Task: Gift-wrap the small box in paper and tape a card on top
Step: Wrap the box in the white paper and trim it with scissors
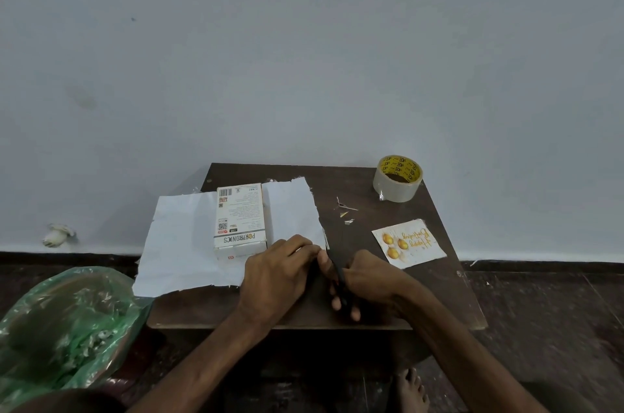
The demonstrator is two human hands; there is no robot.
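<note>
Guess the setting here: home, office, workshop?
Probably a room at home, not a workshop: a low wooden table by a bare painted wall, a bare foot on the dark floor below its near edge, and a green plastic bag beside it.

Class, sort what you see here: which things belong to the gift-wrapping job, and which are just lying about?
For the job: box, white paper under it, tape roll, birthday card, scissors in the right hand.
Lying about: green plastic bag, paper scraps on the table, white object on the floor.
</note>
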